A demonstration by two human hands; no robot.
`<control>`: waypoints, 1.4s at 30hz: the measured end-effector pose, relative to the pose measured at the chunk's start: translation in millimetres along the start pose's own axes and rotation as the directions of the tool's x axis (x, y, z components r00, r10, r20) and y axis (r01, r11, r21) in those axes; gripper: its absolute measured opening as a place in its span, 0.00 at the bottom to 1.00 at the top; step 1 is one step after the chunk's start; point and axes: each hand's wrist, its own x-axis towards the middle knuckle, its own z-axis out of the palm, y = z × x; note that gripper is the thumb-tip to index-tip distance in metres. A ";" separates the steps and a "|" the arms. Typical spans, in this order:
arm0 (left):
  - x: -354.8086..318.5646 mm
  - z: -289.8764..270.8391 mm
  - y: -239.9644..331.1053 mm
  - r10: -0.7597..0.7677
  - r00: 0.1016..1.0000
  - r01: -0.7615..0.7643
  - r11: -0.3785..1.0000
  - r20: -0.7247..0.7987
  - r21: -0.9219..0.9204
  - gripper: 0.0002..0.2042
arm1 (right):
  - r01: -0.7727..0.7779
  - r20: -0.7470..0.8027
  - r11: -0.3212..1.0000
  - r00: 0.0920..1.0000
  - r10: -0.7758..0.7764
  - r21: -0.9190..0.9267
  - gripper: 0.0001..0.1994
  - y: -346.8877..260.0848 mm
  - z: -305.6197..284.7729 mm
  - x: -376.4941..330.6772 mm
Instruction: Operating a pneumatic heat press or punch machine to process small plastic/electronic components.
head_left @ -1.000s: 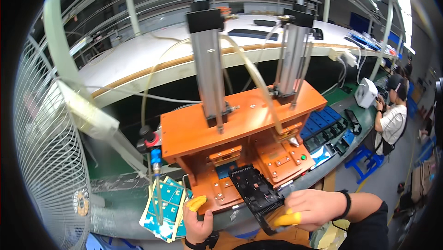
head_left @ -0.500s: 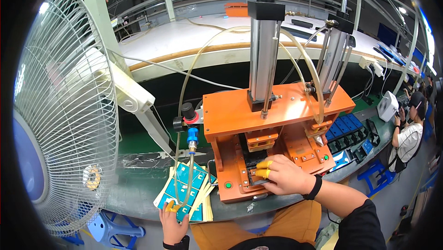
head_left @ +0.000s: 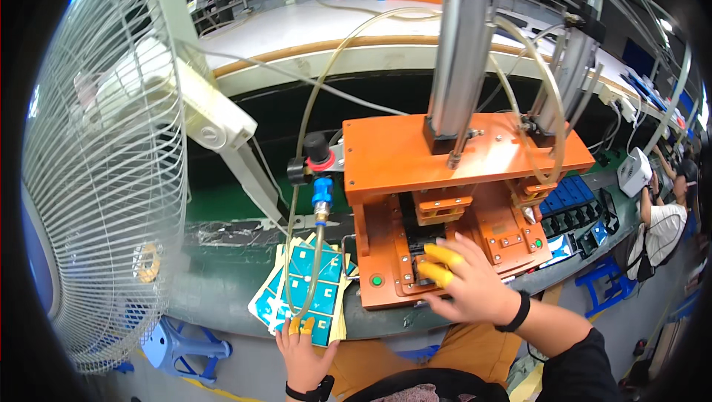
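Factory benches fill the head view: a long pale conveyor line curves across the back, and a green-topped bench [head_left: 237, 209] runs below it, with a big wire-caged fan [head_left: 96, 172] standing at the left, turned toward the workplace, probably to cool whoever sits there.

At the middle sits an orange press [head_left: 445, 157], its two steel cylinders [head_left: 460, 53] rising upright so the plate can drive straight down onto the open bay in front. A clear hose [head_left: 319, 127] loops from the regulator [head_left: 319, 161] on its left side.

The right hand [head_left: 463, 283] lies palm down on the press base, fingers spread and open, two of them in yellow cots [head_left: 441, 262]. They press on a dark part [head_left: 423, 242] seated in the bay, likely to bed it flat under the plate. That part looks long and narrow, with its long axis running from the person into the press; most of it is hidden by the hand and the overhang.

The left hand [head_left: 300, 350] reaches up from the lower edge, its cotted fingertips on the near edge of a fanned stack of teal sheets [head_left: 304, 294] lying flat on the bench, just left of the press and within easy reach. Whether it pinches a sheet or only touches, I cannot tell. The sheets' long sides run slantwise, away and to the right.

Blue trays [head_left: 571, 202] lie right of the press, and a seated person [head_left: 664, 220] works farther along.
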 end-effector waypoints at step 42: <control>82.3 -113.0 -170.8 -0.332 0.789 0.147 0.919 -0.517 -0.366 0.09 | -0.080 0.099 0.754 0.995 0.020 0.652 0.21 -102.9 183.5 -54.6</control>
